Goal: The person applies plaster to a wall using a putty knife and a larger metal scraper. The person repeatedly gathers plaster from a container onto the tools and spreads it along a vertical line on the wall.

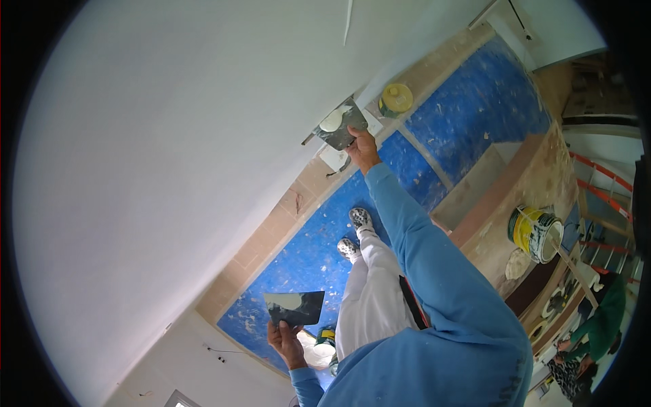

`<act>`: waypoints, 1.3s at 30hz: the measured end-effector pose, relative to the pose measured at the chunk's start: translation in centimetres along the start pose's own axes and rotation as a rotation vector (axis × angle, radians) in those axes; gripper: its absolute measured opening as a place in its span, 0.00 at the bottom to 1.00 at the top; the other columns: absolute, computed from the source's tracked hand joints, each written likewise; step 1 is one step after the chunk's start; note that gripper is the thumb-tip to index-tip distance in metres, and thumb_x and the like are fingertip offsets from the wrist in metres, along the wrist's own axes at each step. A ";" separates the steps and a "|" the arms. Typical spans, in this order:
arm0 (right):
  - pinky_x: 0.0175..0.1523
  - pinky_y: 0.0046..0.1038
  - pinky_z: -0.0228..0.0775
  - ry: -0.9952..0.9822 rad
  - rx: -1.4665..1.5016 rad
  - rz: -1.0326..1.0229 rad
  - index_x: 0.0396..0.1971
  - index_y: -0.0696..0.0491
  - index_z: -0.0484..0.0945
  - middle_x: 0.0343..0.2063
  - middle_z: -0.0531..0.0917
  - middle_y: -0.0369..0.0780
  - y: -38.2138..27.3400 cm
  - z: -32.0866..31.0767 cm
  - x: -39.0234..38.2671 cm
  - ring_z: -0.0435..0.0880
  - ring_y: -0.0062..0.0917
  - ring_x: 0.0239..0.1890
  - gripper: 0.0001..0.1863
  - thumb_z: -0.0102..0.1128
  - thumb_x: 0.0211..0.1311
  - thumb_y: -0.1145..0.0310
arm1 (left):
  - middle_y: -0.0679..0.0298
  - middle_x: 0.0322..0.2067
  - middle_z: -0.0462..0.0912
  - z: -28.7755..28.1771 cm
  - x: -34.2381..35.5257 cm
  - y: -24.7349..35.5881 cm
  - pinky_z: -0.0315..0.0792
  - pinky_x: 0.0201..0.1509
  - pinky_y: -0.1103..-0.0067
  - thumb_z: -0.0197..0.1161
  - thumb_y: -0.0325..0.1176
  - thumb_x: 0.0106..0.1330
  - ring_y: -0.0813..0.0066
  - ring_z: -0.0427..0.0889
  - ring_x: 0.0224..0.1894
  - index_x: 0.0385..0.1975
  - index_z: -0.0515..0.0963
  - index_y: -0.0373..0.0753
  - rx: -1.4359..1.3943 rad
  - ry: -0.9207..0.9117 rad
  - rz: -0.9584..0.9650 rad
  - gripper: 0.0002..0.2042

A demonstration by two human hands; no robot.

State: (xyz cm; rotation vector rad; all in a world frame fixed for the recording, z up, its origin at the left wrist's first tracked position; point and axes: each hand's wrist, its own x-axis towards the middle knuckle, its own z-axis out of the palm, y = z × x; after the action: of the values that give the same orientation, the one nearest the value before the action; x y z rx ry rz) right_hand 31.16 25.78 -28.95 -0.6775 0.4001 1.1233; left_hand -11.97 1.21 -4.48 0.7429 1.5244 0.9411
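near top centre of the frame the right hand (363,148) clenches a filler-loaded trowel (341,126) against the white wall (169,169). at lower centre the left hand (285,339) grips a second steel blade (296,307). both look stiff, light and slippery with paste; best held by the handle edge.

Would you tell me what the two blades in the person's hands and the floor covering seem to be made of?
Both look like thin sheet metal. The blade in the right hand is dull grey and carries a white paste lump; the blade in the left hand is dark and glossy, with a pale reflection or smear. The floor covering seems blue plastic sheeting, scuffed and white-spattered.
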 end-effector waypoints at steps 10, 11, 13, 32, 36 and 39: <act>0.59 0.39 0.74 -0.035 0.035 -0.097 0.52 0.59 0.73 0.49 0.80 0.42 0.9 0.1 0.7 0.80 0.35 0.52 0.20 0.58 0.59 0.87 | 0.62 0.37 0.84 0.4 -0.2 1.4 0.85 0.33 0.77 0.60 0.33 0.71 0.76 0.86 0.33 0.46 0.75 0.35 0.005 0.014 0.060 0.10; 0.61 0.40 0.74 -0.035 0.027 -0.093 0.53 0.59 0.73 0.50 0.80 0.43 0.8 -0.1 0.9 0.80 0.35 0.53 0.20 0.57 0.60 0.86 | 0.62 0.37 0.84 0.1 -0.1 1.1 0.85 0.33 0.77 0.59 0.32 0.71 0.75 0.86 0.33 0.47 0.75 0.36 -0.002 -0.002 0.067 0.10; 0.64 0.41 0.73 -0.035 0.007 -0.077 0.53 0.59 0.73 0.53 0.79 0.44 0.7 0.0 1.3 0.79 0.36 0.57 0.19 0.56 0.62 0.85 | 0.63 0.36 0.84 0.0 -0.1 1.1 0.85 0.33 0.77 0.59 0.31 0.71 0.76 0.86 0.32 0.46 0.75 0.36 -0.015 0.023 0.063 0.09; 0.47 0.37 0.79 -0.121 -0.320 -0.264 0.46 0.60 0.77 0.41 0.81 0.41 -6.9 10.5 -3.4 0.83 0.33 0.41 0.19 0.62 0.51 0.86 | 0.65 0.34 0.83 -2.3 1.7 0.7 0.83 0.30 0.80 0.61 0.41 0.70 0.80 0.84 0.32 0.41 0.77 0.37 -0.055 -0.017 0.150 0.13; 0.43 0.33 0.78 -0.134 -0.386 -0.396 0.45 0.59 0.78 0.39 0.82 0.40 -9.2 13.6 -6.2 0.83 0.31 0.40 0.18 0.65 0.51 0.84 | 0.64 0.34 0.83 -2.6 2.7 2.0 0.82 0.29 0.80 0.62 0.43 0.70 0.79 0.83 0.32 0.39 0.77 0.35 -0.072 -0.060 0.170 0.15; 0.41 0.31 0.78 -0.152 -0.440 -0.469 0.44 0.59 0.79 0.38 0.83 0.39 -10.9 16.6 -8.3 0.84 0.30 0.38 0.18 0.67 0.50 0.83 | 0.64 0.33 0.83 -2.7 3.3 2.7 0.82 0.30 0.80 0.62 0.43 0.70 0.79 0.83 0.32 0.39 0.78 0.34 -0.076 -0.090 0.184 0.15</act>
State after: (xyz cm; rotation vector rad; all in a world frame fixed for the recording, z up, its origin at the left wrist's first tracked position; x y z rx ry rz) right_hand 37.23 28.38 -8.53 -1.0018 -0.1437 0.8069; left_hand -15.31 4.95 -3.60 0.8703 1.3505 1.0819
